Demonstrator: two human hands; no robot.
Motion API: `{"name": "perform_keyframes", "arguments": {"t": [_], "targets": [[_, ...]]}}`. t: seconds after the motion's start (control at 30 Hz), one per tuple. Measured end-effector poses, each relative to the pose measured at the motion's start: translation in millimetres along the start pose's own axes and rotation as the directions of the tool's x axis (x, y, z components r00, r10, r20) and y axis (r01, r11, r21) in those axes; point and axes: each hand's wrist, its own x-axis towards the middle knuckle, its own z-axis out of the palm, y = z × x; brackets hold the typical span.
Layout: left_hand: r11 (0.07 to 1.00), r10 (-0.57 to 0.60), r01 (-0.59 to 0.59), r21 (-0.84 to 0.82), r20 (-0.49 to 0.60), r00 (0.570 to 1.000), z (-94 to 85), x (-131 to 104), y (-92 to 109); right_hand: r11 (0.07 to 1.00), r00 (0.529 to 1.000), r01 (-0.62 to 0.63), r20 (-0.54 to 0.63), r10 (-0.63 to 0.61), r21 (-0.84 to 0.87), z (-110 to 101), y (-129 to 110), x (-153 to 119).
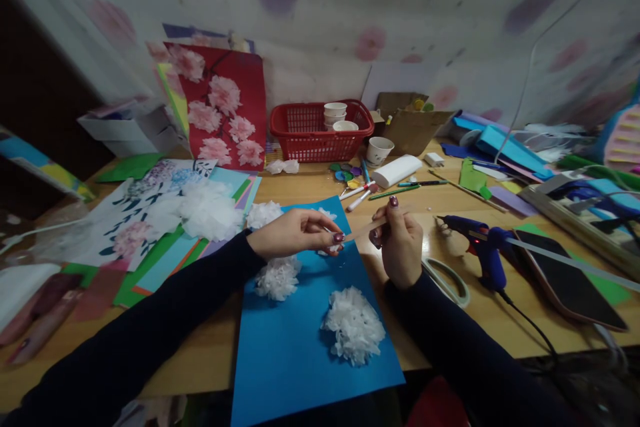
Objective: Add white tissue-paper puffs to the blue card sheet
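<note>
A thin, pale, translucent strip [367, 229] stretches between my two hands above the blue sheet of paper [290, 360]. My left hand [297, 233] is closed, its fingertips pinching the strip's left end. The fist of my right hand [400, 243] grips the other end, thumb up. Whether the strip is paper or tape I cannot tell. On the blue sheet sit ruffled white tissue-paper flowers: one [355, 327] near the lower right, another [279, 278] below my left wrist, and one [263, 215] at the upper left. Another white piece [327, 215] is partly hidden by my left hand.
Right of my right hand lie scissors [447, 283], a blue glue gun [477, 243] and a phone [565, 273]. Behind stand a red basket [320, 147] with paper cups, and pens. Coloured papers [165, 260] and a white tissue bundle [207, 210] lie left.
</note>
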Motion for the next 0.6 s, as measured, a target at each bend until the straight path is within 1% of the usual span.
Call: {"name": "perform_keyframes", "arguments": {"t": [0.17, 0.23, 0.3, 0.37, 0.43, 0.53, 0.6], "targets": [[0.999, 0.0, 0.003, 0.053, -0.058, 0.998, -0.6, 2.4, -4.6, 0.999, 1.0, 0.029, -0.003, -0.029, -0.03, -0.6, 0.2, -0.6], [0.995, 0.013, -0.004, 0.095, -0.092, 0.996, -0.8, 2.5, -4.6, 0.997, 0.997, 0.068, -0.03, -0.069, -0.031, -1.4, -0.6, -0.3], [0.987, 0.043, -0.02, 0.158, -0.147, 0.988, -0.9, 2.1, -4.1, 0.992, 0.989, 0.118, -0.082, -0.121, -0.049, -2.6, -1.1, 0.2], [0.973, 0.079, -0.03, 0.228, -0.207, 0.975, -0.8, 1.4, -3.5, 0.982, 0.979, 0.15, -0.123, -0.165, -0.117, -4.1, -0.6, 0.5], [0.957, 0.102, -0.032, 0.287, -0.233, 0.967, -0.2, 0.9, -3.0, 0.958, 0.973, 0.17, -0.112, -0.2, -0.229, -5.3, 1.2, 0.5], [0.942, 0.107, -0.034, 0.334, -0.202, 0.974, 2.2, 0.3, -0.4, 0.891, 0.967, 0.211, -0.047, -0.25, -0.402, -6.3, 5.7, 0.3], [0.937, 0.105, -0.037, 0.348, -0.18, 0.978, 4.6, -0.1, 3.3, 0.847, 0.963, 0.229, -0.016, -0.269, -0.48, -6.4, 8.5, 0.7]]}}
